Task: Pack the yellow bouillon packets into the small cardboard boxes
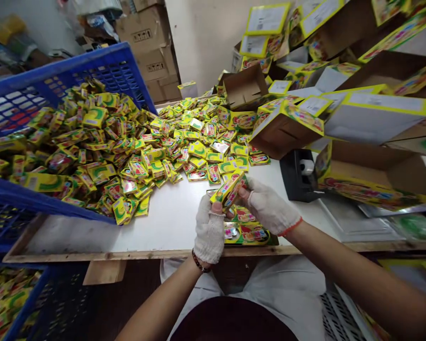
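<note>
Between my two gloved hands is a small yellow-and-green crayon box point(229, 189), held tilted above the table. My left hand point(210, 227), in a white fingerless glove, is closed on its lower left end with the thumb on top. My right hand point(268, 203), also gloved, pinches the other end. Directly beneath them, near the table's front edge, a larger printed carton point(250, 235) lies partly hidden by my hands. Beyond my fingers spreads a loose pile of the same small boxes point(199, 149).
A blue crate point(142, 80) tipped at the left spills small boxes onto the white table point(170, 208). A black tape dispenser point(298, 175) stands right of my hands. Open display cartons point(376, 175) are heaped at the right. Brown cardboard boxes point(145, 38) are stacked behind.
</note>
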The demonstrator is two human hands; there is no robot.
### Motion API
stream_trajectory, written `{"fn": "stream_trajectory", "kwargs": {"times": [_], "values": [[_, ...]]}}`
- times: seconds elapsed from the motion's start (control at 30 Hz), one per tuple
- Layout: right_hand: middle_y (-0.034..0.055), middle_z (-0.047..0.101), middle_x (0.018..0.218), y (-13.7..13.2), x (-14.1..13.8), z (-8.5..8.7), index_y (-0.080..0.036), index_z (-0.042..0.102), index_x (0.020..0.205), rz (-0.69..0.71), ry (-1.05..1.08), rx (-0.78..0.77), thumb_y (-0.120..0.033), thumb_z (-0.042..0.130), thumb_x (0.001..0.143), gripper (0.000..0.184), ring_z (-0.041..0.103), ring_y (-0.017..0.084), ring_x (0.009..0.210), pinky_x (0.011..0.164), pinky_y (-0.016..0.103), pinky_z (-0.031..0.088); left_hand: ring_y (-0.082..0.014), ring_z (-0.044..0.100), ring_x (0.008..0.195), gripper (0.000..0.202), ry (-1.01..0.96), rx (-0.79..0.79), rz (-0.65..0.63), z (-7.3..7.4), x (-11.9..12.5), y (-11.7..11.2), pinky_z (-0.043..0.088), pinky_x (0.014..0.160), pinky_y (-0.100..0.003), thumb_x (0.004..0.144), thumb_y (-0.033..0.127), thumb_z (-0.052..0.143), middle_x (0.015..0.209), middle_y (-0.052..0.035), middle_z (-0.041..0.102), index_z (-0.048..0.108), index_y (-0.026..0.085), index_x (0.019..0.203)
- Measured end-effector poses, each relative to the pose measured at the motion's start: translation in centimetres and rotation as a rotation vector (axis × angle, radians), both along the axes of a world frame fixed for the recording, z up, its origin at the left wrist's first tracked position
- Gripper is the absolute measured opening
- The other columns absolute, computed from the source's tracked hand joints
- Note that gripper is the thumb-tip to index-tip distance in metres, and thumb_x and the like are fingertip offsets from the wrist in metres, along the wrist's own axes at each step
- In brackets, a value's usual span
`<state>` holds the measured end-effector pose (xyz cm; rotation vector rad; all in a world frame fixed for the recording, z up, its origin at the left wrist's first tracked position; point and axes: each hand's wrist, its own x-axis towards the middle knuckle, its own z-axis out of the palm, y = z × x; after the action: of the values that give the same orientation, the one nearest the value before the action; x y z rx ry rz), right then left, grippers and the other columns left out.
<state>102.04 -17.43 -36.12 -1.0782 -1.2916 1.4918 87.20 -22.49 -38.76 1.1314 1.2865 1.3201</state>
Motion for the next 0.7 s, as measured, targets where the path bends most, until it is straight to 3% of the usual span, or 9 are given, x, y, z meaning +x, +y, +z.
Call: {"fn": "stream_trajectory", "kwargs": {"times": [0.07, 0.13, 0.27, 0.33, 0.4, 0.47, 0.53, 0.6, 0.7], "values": [[0.0050, 0.069, 0.106, 0.3, 1.3, -0.4, -0.026, 0.054, 0.114, -0.050, 0.114, -0.010, -0.061, 0.065, 0.078, 0.051, 0.066, 0.021, 0.091, 0.079, 0.035, 0.055, -0.0200, 0.066, 0.089, 0.041, 0.147, 0.040, -0.093, 0.0, 0.7, 0.2, 0.055, 0.083, -0.033, 0.093, 0.055, 0.055, 0.093, -0.0068, 0.070, 0.067, 0.019, 0.107], [0.0060, 0.069, 0.107, 0.5, 2.5, -0.3, -0.027, 0.054, 0.116, -0.028, 0.088, -0.023, -0.062, 0.066, 0.078, 0.053, 0.066, 0.023, 0.094, 0.079, 0.036, 0.056, -0.0200, 0.064, 0.091, 0.031, 0.290, 0.089, -0.178, 0.0, 1.1, 0.3, 0.053, 0.087, -0.034, 0.093, 0.048, 0.056, 0.094, -0.0063, 0.069, 0.068, 0.020, 0.101], [0.0088, 0.070, 0.111, 1.1, 4.6, 0.3, -0.021, 0.060, 0.117, 0.040, -0.267, 0.096, -0.057, 0.061, 0.083, 0.049, 0.064, 0.025, 0.101, 0.088, 0.040, 0.053, -0.0203, 0.062, 0.093, 0.026, 0.482, 0.190, -0.291, -0.6, 1.3, 0.2, 0.053, 0.089, -0.035, 0.097, 0.038, 0.048, 0.097, -0.0070, 0.068, 0.067, 0.020, 0.096], [0.0087, 0.070, 0.112, 1.8, 5.8, 0.5, -0.018, 0.063, 0.116, 0.088, -0.518, 0.183, -0.048, 0.059, 0.084, 0.044, 0.063, 0.026, 0.104, 0.091, 0.038, 0.051, -0.0211, 0.063, 0.100, 0.027, 0.553, 0.278, -0.266, -1.3, 0.1, 0.7, 0.052, 0.094, -0.036, 0.098, 0.034, 0.045, 0.103, -0.0085, 0.067, 0.067, 0.020, 0.102], [0.0070, 0.072, 0.107, 2.8, 6.7, 0.7, -0.018, 0.065, 0.114, 0.197, -0.784, 0.186, -0.035, 0.058, 0.083, 0.036, 0.064, 0.024, 0.100, 0.087, 0.034, 0.051, -0.0236, 0.060, 0.113, 0.029, 0.671, 0.342, -0.134, -2.2, -2.7, 1.8, 0.048, 0.103, -0.039, 0.096, 0.032, 0.047, 0.116, -0.0116, 0.065, 0.066, 0.019, 0.113], [0.0063, 0.073, 0.101, 3.9, 6.8, 0.7, -0.018, 0.069, 0.110, 0.359, -1.071, 0.134, -0.025, 0.058, 0.080, 0.032, 0.065, 0.023, 0.094, 0.079, 0.030, 0.049, -0.0293, 0.052, 0.129, 0.037, 0.881, 0.316, 0.069, -3.0, -7.1, 3.2, 0.041, 0.112, -0.045, 0.091, 0.034, 0.053, 0.132, -0.0166, 0.057, 0.062, 0.015, 0.122], [0.0089, 0.074, 0.102, 4.7, 6.0, 0.7, -0.018, 0.071, 0.106, 0.522, -1.339, 0.099, -0.021, 0.059, 0.079, 0.030, 0.066, 0.025, 0.093, 0.074, 0.030, 0.047, -0.0361, 0.040, 0.139, 0.052, 1.147, 0.163, 0.233, -3.4, -12.4, 4.5, 0.036, 0.115, -0.051, 0.085, 0.036, 0.059, 0.144, -0.0212, 0.046, 0.056, 0.012, 0.131], [0.0132, 0.073, 0.109, 5.3, 4.5, 0.5, -0.018, 0.074, 0.108, 0.670, -1.521, 0.115, -0.021, 0.060, 0.079, 0.032, 0.067, 0.029, 0.097, 0.074, 0.032, 0.046, -0.0432, 0.041, 0.136, 0.068, 1.364, -0.060, 0.362, -3.6, -17.3, 5.4, 0.038, 0.110, -0.057, 0.082, 0.038, 0.062, 0.143, -0.0279, 0.043, 0.048, 0.005, 0.139], [0.0160, 0.074, 0.110, 6.0, 2.3, -0.4, -0.016, 0.076, 0.111, 0.835, -1.586, 0.128, -0.018, 0.063, 0.076, 0.037, 0.068, 0.030, 0.099, 0.075, 0.033, 0.046, -0.0470, 0.048, 0.126, 0.077, 1.514, -0.311, 0.408, -3.9, -22.5, 5.4, 0.044, 0.100, -0.057, 0.083, 0.039, 0.058, 0.134, -0.0334, 0.048, 0.039, -0.003, 0.145]]}}
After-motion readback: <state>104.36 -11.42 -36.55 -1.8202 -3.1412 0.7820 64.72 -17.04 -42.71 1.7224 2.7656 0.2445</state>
